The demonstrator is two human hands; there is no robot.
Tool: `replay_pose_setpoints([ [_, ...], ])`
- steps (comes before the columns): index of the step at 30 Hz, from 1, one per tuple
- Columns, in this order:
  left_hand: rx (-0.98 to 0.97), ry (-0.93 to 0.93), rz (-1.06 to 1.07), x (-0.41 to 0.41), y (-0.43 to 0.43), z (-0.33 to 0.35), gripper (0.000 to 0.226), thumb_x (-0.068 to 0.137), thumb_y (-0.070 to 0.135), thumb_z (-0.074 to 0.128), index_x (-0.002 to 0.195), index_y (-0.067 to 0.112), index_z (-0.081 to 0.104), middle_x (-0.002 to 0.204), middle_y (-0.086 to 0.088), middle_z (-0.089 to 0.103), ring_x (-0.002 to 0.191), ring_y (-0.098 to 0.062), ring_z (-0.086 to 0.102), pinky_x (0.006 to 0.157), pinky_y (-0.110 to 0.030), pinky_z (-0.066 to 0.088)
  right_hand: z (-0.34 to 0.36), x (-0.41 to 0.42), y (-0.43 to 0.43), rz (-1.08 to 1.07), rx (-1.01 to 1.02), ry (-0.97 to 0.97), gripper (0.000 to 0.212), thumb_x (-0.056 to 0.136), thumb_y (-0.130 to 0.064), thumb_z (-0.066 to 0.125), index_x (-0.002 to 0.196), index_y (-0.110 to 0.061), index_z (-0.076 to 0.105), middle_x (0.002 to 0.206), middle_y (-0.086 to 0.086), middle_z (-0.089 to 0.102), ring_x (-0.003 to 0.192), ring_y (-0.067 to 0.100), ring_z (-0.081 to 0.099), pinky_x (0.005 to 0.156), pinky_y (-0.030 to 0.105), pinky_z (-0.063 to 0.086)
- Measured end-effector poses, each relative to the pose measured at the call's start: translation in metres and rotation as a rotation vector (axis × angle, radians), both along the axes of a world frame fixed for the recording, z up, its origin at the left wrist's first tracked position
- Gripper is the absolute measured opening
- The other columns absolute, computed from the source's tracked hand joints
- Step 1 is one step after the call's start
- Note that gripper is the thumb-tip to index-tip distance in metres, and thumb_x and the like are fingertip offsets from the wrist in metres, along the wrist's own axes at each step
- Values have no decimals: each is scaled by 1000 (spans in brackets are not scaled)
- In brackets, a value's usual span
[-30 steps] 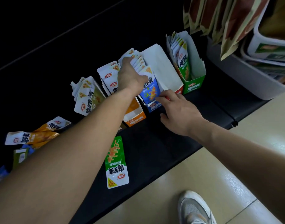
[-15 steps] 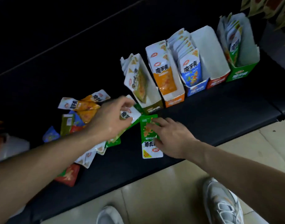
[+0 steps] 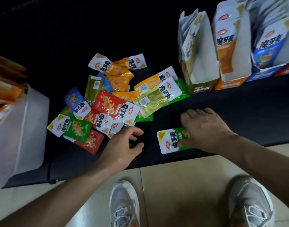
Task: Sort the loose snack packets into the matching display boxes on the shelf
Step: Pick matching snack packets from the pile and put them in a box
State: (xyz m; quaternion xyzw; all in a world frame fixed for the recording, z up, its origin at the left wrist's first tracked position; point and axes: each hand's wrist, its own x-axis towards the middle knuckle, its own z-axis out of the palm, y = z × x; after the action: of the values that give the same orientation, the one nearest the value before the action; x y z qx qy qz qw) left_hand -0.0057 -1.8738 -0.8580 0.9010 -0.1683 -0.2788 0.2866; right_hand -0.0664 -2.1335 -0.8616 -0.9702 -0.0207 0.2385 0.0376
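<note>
A heap of loose snack packets (image 3: pixel 111 102) in red, orange, green, olive and blue lies on the black shelf (image 3: pixel 238 115). My right hand (image 3: pixel 206 128) grips a green packet (image 3: pixel 169 141) lying apart from the heap near the shelf's front edge. My left hand (image 3: pixel 124 145) hovers just right of the heap with its fingers loosely spread and nothing in it. At the upper right stand the display boxes: an olive box (image 3: pixel 201 86), an orange box (image 3: pixel 230 81) and a blue box (image 3: pixel 263 72), each with packets upright inside.
A translucent plastic bin (image 3: pixel 17 128) stands at the left end of the shelf. The shelf's front edge runs just below my hands. Below it is a tiled floor (image 3: pixel 181 185) with my two grey shoes (image 3: pixel 124 207).
The view has swung left and down, so the heap now fills the centre. My left hand has let go of the packet it touched. My right hand has closed on the green packet.
</note>
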Motion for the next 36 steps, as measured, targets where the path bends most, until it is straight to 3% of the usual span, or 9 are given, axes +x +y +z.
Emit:
replay_pose_setpoints([
  [4,-175,200,243,-4,11,4,30,87,23,76,115,25,65,103,12,74,97,-3,68,82,-18,53,4,9,13,-429,591,83,25,90,-47,65,96,-30,47,90,-4,66,86,18,65,73,35,49],
  [9,-577,604,482,-9,-7,5,45,84,22,77,124,14,61,115,-4,75,107,-25,71,88,-39,60,7,8,58,-683,1174,59,12,89,-25,73,97,-23,65,93,0,74,86,15,71,87,43,57],
  [12,-578,443,575,7,-13,0,45,76,21,80,117,15,63,110,-7,76,106,-31,71,90,-51,58,6,20,71,-574,991,-170,16,88,-40,71,91,-24,67,89,-9,70,83,8,66,75,31,55],
  [14,-546,366,631,22,-8,-5,44,73,24,81,115,20,66,109,-2,76,104,-27,72,96,-54,55,-1,33,64,-354,669,-434,28,94,-43,58,116,-27,64,119,-8,62,105,14,61,86,34,52],
  [16,-516,335,662,33,2,-9,37,78,23,82,112,26,67,110,2,76,105,-22,72,100,-56,51,-15,45,52,-73,309,-420,59,98,-47,46,152,-26,33,161,3,27,143,25,33,113,47,35],
  [18,-476,303,662,39,11,-13,35,78,27,82,110,31,68,111,6,76,108,-20,70,102,-55,50,-28,46,43,40,148,-274,72,99,-53,37,159,-26,8,168,2,-1,154,25,6,121,52,18],
  [29,-275,247,522,33,15,-22,56,62,59,73,113,36,66,109,15,73,106,-14,68,100,-50,51,-34,-3,36,-18,29,-486,25,89,-33,62,109,-18,66,116,7,59,100,32,54,85,45,43],
  [33,-280,262,526,36,13,-23,49,67,53,75,111,35,67,108,14,74,104,-15,68,99,-50,51,-25,40,20,19,30,-306,68,89,-20,60,151,-21,32,161,9,25,143,32,31,111,52,32],
  [36,-284,267,531,36,13,-24,43,73,46,76,112,33,67,107,13,74,104,-15,69,100,-51,51,-26,55,17,37,16,-198,74,98,-35,52,158,-24,10,163,6,13,146,31,18,115,50,27],
])
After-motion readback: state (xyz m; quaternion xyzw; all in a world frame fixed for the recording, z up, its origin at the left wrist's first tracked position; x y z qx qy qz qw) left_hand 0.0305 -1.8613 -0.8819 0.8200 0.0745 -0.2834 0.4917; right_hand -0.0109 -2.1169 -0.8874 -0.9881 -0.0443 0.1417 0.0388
